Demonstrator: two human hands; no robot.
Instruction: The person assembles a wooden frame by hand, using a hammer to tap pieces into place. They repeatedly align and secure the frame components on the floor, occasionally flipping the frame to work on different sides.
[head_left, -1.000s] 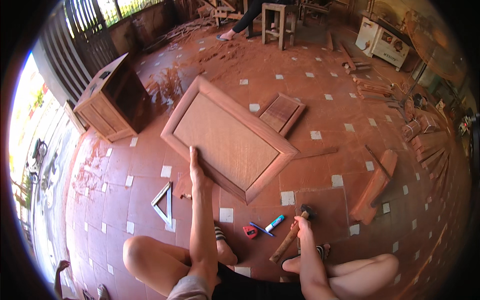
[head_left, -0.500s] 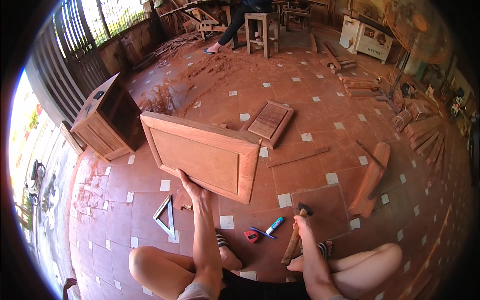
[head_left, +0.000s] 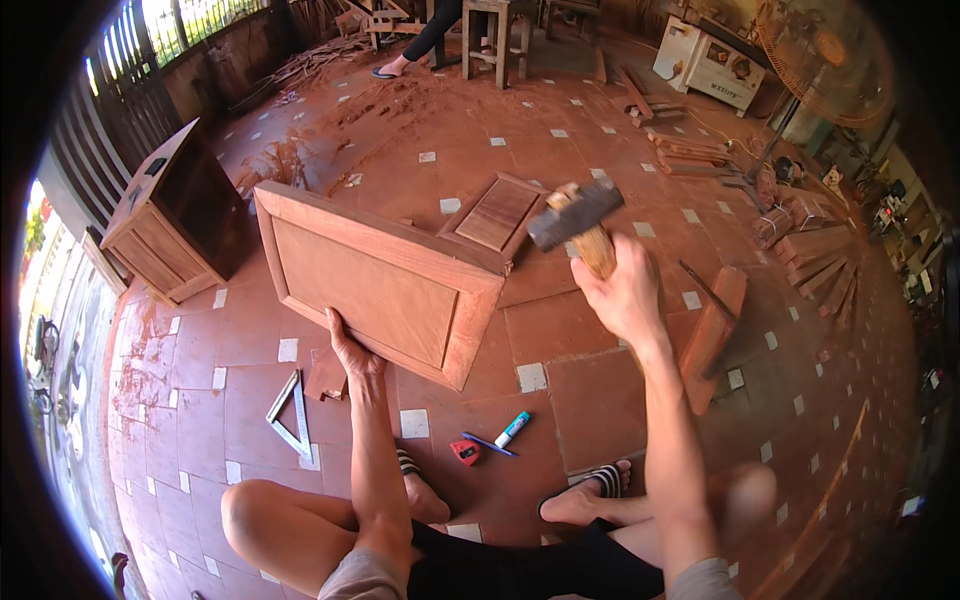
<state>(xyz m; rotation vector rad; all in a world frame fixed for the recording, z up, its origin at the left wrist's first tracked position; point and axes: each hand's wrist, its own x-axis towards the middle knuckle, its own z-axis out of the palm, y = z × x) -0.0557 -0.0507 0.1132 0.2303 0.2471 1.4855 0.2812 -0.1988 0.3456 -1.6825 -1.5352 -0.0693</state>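
Observation:
My left hand [head_left: 354, 345] grips the lower edge of a framed wooden panel [head_left: 365, 295], thumb on its face. The panel is tilted in the air, its right end higher off the floor in front of me. My right hand [head_left: 622, 290] is closed round the wooden handle of a hammer [head_left: 577, 215]. The dark hammer head is raised beside the panel's upper right corner, apart from it. A second, smaller framed panel [head_left: 495, 215] lies on the floor behind, partly hidden by the held one.
Near my feet lie a red tape measure [head_left: 465, 452], a blue pen [head_left: 491, 444], a capped glue tube or marker [head_left: 513, 429] and a metal set square [head_left: 290, 415]. A wooden cabinet [head_left: 165, 225] stands left. Boards [head_left: 714, 335] lie right; a person sits at the back.
My right hand has lifted the hammer from low by my foot up to the panel's right corner. The held panel stays in my left hand, and the whole view has shifted slightly.

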